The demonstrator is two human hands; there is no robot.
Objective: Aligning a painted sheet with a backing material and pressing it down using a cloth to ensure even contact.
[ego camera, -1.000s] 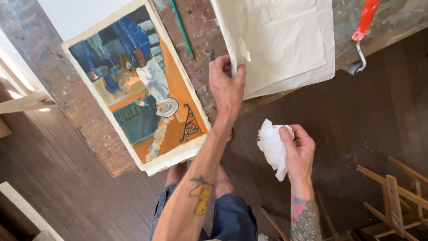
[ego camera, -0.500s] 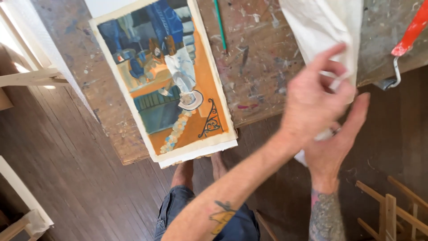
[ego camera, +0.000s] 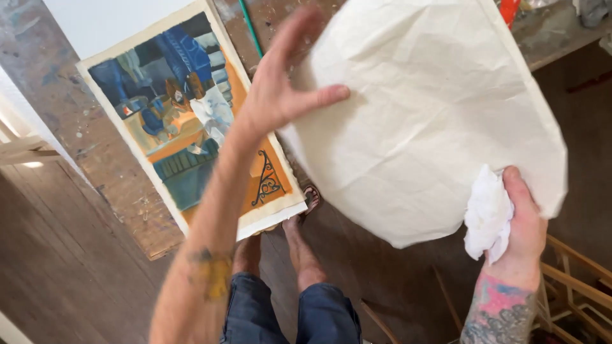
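A large cream, creased sheet of paper point(ego camera: 427, 121) is held up in front of me, off the paint-spattered table point(ego camera: 83, 121). My left hand point(ego camera: 280, 86) is blurred, fingers spread, at the sheet's left edge with the thumb lying on its front. At the sheet's lower right corner, my right hand point(ego camera: 526, 223) grips a crumpled white rag point(ego camera: 488, 213) and presses against the paper. A painting point(ego camera: 191, 114) in blue and orange with a cream border lies on the table to the left.
A green pencil-like stick point(ego camera: 250, 28) lies on the table above the painting. A red-handled tool point(ego camera: 510, 9) shows at the top right. Wooden frames point(ego camera: 574, 280) stand lower right. My legs and a sandalled foot point(ego camera: 306, 204) are on the dark wood floor.
The cream sheet has come up off the table and now fills the view's right half. My left hand went from pinching it to spread fingers. The right hand with the rag moved up to the sheet.
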